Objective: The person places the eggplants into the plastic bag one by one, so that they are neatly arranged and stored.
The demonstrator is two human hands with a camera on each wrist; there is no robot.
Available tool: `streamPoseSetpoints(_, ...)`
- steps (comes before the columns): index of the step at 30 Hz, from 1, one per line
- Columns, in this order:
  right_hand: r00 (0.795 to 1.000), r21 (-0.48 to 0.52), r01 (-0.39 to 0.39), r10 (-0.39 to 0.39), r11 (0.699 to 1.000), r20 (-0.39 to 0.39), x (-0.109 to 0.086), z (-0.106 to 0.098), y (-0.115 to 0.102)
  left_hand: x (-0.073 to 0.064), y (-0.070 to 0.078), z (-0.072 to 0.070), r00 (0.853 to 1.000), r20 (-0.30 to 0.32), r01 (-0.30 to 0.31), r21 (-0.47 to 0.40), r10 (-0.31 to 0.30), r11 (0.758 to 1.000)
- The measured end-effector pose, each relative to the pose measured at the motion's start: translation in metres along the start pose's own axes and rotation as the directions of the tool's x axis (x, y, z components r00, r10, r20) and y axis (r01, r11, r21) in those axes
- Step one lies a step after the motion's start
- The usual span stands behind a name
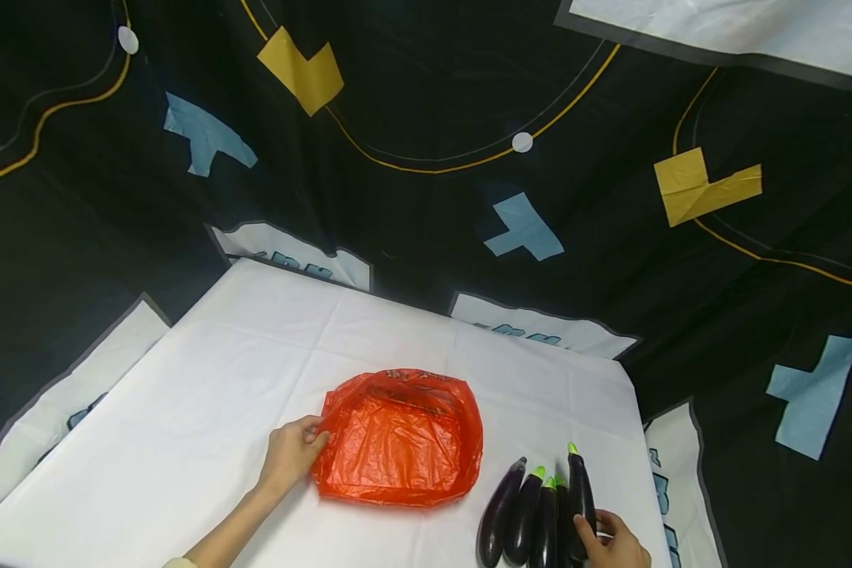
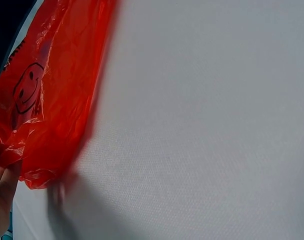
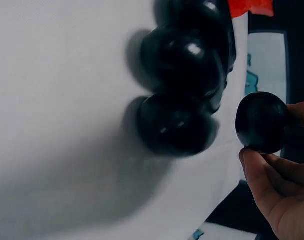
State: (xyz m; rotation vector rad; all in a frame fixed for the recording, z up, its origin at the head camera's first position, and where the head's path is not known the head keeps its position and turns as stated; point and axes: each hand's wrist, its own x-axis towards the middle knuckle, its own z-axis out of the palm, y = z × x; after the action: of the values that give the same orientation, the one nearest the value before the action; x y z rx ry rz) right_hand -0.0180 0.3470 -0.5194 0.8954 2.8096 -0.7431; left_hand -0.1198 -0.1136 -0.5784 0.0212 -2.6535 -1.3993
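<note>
A red plastic bag (image 1: pixel 390 454) lies on the white-covered table with its mouth spread wide toward me. My left hand (image 1: pixel 293 454) pinches the left side of its rim between thumb and fingers; in the left wrist view the bag shows a printed smiley face (image 2: pixel 28 89). My right hand (image 1: pixel 614 540) grips a dark purple eggplant (image 1: pixel 580 485) near its rounded lower end, green stem pointing away. The right wrist view shows the held eggplant (image 3: pixel 262 122) raised off the cloth, apart from the others. Several more eggplants (image 1: pixel 500 513) lie side by side just left of it.
White cloth (image 1: pixel 255 339) covers the table, which has its far edge against a black curtain (image 1: pixel 412 213) with yellow and blue tape marks. Printed white panels (image 1: pixel 547 323) hang beyond the table's far and side edges.
</note>
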Motion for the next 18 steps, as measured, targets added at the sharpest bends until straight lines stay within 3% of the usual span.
streamPoseSetpoints(10, 0.996, 0.095, 0.087, -0.083, 0.992, -0.040, -0.008, 0.004, -0.037, 0.000, -0.002, -0.001, 1.000, -0.009, -0.003, 0.011, 0.003, 1.000)
streamPoseSetpoints(18, 0.981, 0.136, 0.193, -0.187, 0.972, -0.056, -0.018, 0.006, -0.063, 0.001, -0.002, 0.000, 1.000, 0.008, -0.005, 0.014, 0.005, 1.000)
